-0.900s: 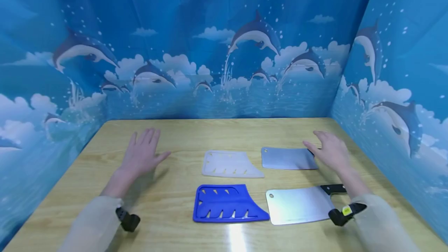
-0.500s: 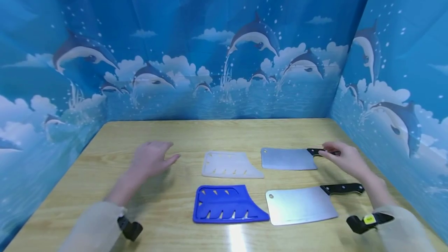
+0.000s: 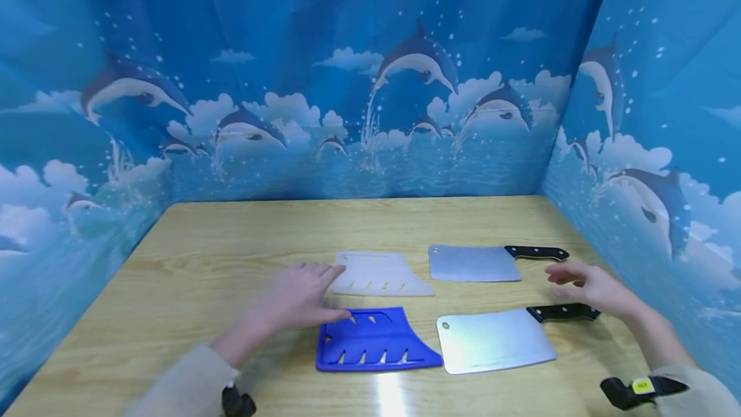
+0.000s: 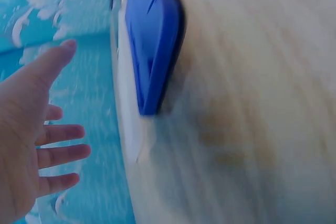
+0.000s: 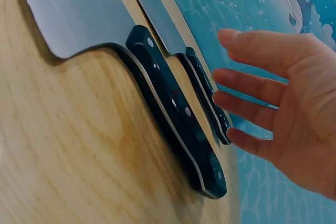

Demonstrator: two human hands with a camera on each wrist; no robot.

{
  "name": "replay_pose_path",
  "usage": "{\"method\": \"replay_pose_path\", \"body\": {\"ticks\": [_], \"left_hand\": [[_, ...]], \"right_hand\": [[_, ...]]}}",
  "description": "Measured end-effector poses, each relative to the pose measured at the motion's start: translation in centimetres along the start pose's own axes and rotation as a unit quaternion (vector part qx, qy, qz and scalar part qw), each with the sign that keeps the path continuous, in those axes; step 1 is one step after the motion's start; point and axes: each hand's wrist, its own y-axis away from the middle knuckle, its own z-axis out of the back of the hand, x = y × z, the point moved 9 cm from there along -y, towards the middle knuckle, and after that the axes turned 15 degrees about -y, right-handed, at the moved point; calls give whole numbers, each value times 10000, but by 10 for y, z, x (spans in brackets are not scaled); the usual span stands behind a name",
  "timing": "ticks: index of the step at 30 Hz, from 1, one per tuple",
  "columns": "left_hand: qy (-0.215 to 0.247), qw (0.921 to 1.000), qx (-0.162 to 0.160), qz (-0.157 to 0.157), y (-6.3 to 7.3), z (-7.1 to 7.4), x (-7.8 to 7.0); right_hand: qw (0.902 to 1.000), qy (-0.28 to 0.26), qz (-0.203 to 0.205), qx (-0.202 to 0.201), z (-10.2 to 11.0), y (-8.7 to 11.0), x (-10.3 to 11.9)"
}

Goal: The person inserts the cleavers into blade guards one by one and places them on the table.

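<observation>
Two cleavers lie on the wooden table [image 3: 231,237]. The near cleaver [image 3: 495,338] has a black handle [image 3: 563,312] [image 5: 176,114]; the far cleaver [image 3: 475,262] lies behind it. Left of them lie a white blade guard [image 3: 382,273] and a blue blade guard [image 3: 376,340] [image 4: 155,35]. My left hand [image 3: 301,298] [image 4: 31,129] hovers open, fingers spread, at the blue guard's top left corner. My right hand [image 3: 590,283] [image 5: 283,108] is open just above the near cleaver's handle, holding nothing.
Blue dolphin-print curtains [image 3: 370,69] wall the table at the back and on both sides. The table's left half shows bare wood. A black wrist strap [image 3: 639,390] sits on my right sleeve.
My left hand has swept right from the bare wood to the blue guard. My right hand has drawn back from the far cleaver's handle to above the near cleaver's handle.
</observation>
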Motion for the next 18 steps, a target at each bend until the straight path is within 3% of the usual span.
{"method": "replay_pose_path", "body": {"ticks": [10, 18], "left_hand": [[332, 9937, 830, -673, 0, -23, -51], [225, 9900, 1065, -900, 4, -36, -72]], "right_hand": [[9900, -807, 271, 1128, -19, 8, -17], [9881, -741, -56, 1347, -27, 9, -21]]}}
